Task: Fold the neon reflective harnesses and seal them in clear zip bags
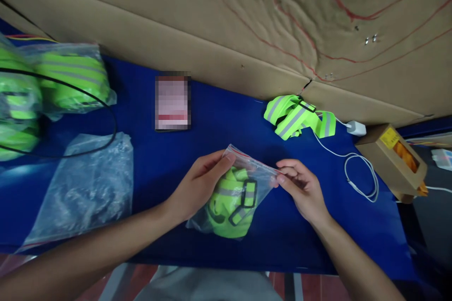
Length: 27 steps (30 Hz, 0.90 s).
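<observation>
The closing of a clear bag (263,190) is judged to be the step in hand: a green strap (226,200) is already held inside, and the red-lined mouth is stretched between two hands above the near part of a blue bench (151,162). One corner of the mouth is gripped by the left hand (197,188), thumb in front; the other end is pinched between thumb and forefinger of the right hand (305,193), the remaining fingers being loosely curled. Whether the seal is pressed together cannot be told. For the next move, a taut, level edge and firm pressure along its whole length would seem to be called for.

To the left of the bag a flat bag (95,183) is laid, with green packs (72,82) beyond it and a black loop (115,124) seen across both. Beyond the bag, a blurred rectangle (172,101) is placed to the left and a loose strap (291,117) to the right. Farther right, a charger (356,128), a white cable (376,181) and a carton (388,164) are found. Behind all, a brown sheet (141,23) marked with red lines is seen; reddish floor (310,287) is shown below.
</observation>
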Tool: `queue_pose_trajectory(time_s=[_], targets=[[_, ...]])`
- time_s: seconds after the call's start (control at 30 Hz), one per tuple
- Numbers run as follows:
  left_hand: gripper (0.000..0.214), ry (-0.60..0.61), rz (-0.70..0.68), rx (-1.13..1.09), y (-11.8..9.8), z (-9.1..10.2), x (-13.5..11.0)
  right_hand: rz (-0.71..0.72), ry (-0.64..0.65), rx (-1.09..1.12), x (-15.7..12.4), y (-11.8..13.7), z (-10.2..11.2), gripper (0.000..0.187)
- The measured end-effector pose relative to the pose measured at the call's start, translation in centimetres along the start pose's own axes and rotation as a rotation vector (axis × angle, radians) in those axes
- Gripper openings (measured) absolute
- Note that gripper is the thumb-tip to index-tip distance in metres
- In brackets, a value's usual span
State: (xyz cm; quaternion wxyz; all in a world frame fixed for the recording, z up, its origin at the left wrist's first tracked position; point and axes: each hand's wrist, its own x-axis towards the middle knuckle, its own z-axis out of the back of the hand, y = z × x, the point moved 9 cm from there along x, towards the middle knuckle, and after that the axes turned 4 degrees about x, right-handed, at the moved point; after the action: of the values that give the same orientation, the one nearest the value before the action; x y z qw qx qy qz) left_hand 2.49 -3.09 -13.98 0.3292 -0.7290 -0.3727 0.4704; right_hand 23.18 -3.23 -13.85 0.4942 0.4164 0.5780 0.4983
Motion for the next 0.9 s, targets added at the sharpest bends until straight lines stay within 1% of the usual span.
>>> queue_pose_trajectory(time_s=[0.07, 0.1, 0.2, 0.27, 0.33, 0.43, 0.5, 0.57, 0.7, 0.77, 0.83, 0.9], targets=[[0.032, -0.028, 0.006, -0.039, 0.1, 0.2, 0.0, -0.032, 0.043, -0.027, 0.2, -0.1, -0.3, 0.016], [0.031, -0.041, 0.014, -0.055, 0.2, 0.2, 0.0, -0.024, 0.048, -0.048, 0.1, 0.1, -0.3, 0.016], [0.031, -0.092, 0.026, -0.057, 0.3, 0.4, 0.0, 0.066, 0.027, -0.097, -0.3, 0.9, 0.0, 0.016], [0.031, -0.121, 0.003, -0.018, 0.2, 0.6, 0.0, 0.129, 0.013, -0.13, -0.6, 1.3, 0.0, 0.016], [0.031, -0.136, -0.028, 0.046, 0.0, 0.7, 0.0, 0.155, 0.006, -0.158, -0.8, 1.4, -0.1, 0.015], [0.032, -0.137, -0.061, 0.143, -0.3, 0.8, -0.1, 0.12, 0.024, -0.178, -0.8, 1.1, -0.3, 0.013], [0.032, -0.118, -0.083, 0.169, -0.6, 0.7, -0.3, 0.08, 0.063, -0.175, -0.7, 1.0, -0.6, 0.013], [0.032, -0.084, -0.097, 0.173, -0.8, 0.2, -0.5, 0.066, 0.073, -0.179, -0.8, 0.9, -0.7, 0.014], [0.035, -0.034, -0.115, 0.191, -0.8, -0.5, -0.6, 0.132, 0.014, -0.223, -1.1, 1.1, -0.3, 0.018], [0.035, -0.036, -0.128, 0.239, -0.7, -0.5, -0.6, 0.136, 0.026, -0.245, -1.1, 0.9, -0.5, 0.019], [0.034, -0.047, -0.149, 0.297, -0.7, -0.4, -0.6, 0.097, 0.06, -0.24, -0.8, 0.6, -0.6, 0.019], [0.032, -0.045, -0.172, 0.336, -0.8, -0.3, -0.6, 0.02, 0.123, -0.212, -0.5, 0.2, -0.6, 0.02]])
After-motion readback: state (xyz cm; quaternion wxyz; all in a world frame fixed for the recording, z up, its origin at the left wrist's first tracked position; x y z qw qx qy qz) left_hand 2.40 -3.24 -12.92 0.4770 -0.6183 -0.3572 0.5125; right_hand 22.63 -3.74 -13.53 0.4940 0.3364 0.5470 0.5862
